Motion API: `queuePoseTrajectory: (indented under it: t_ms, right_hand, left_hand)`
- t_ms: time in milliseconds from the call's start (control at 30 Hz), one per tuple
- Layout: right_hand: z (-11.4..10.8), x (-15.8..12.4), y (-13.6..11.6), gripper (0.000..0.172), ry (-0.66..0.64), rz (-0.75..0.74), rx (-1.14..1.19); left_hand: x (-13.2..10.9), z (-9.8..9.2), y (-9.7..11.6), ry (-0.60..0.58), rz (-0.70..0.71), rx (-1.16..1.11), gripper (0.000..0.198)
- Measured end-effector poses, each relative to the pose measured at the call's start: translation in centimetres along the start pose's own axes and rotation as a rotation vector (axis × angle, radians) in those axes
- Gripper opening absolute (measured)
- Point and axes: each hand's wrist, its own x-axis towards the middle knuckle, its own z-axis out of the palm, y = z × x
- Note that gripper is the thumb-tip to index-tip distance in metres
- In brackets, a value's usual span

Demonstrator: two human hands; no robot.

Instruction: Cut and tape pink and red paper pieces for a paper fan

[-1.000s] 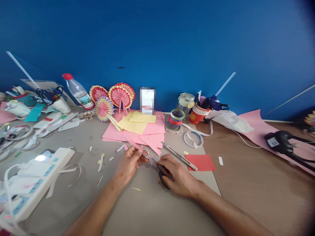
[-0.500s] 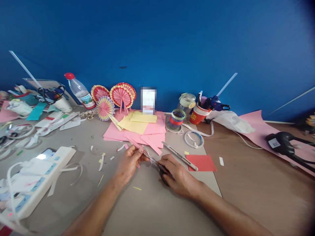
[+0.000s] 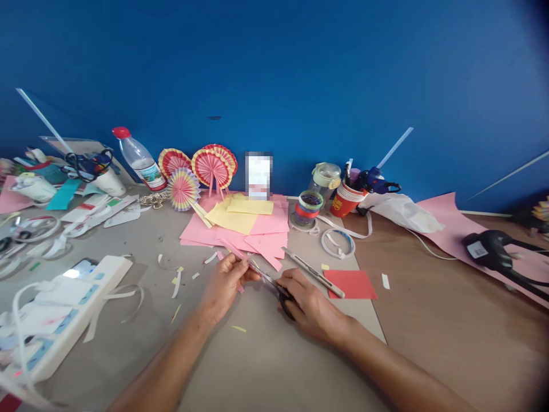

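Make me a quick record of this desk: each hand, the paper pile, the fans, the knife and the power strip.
Left hand: pinching a pink paper strip
Right hand: gripping scissors, pointing toward the other hand
Pile: pink sheets, yellow sheets on top
Pleated fans: behind the pile, toward its left
Utility knife: one end over red paper
Power strip: far left

The black-handled metal scissors in the right hand are showing silver-grey blades. The narrow paper strip in the left hand is displaying plain pink. Beyond both hands, flat pink paper sheets are contrasting with pale yellow paper sheets. Beyond the left hand, the large round pleated paper fan is presenting pink, red and yellow bands; the smaller round pleated paper fan is alternating yellow and purple stripes. Right of the right hand, the rectangular paper sheet is showing solid red.
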Motion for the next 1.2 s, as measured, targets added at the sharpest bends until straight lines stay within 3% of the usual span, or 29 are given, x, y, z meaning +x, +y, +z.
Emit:
queuePoseTrajectory:
  t_ms: [333, 967, 1200]
  right_hand:
    - [-0.1, 0.1, -0.6, 0.042, 0.08, -0.003, 0.033]
    - [0.0, 0.1, -0.4, 0.051, 0.052, -0.026, 0.047]
    - [0.1, 0.2, -0.3, 0.045, 0.039, -0.014, 0.039]
  left_hand:
    - [-0.1, -0.3, -0.2, -0.004, -0.009, 0.049, 0.034]
    - [-0.8, 1.0, -0.6, -0.115, -0.052, 0.032, 0.03]
    - [-0.7, 1.0, -0.7, -0.122, -0.055, 0.008, 0.028]
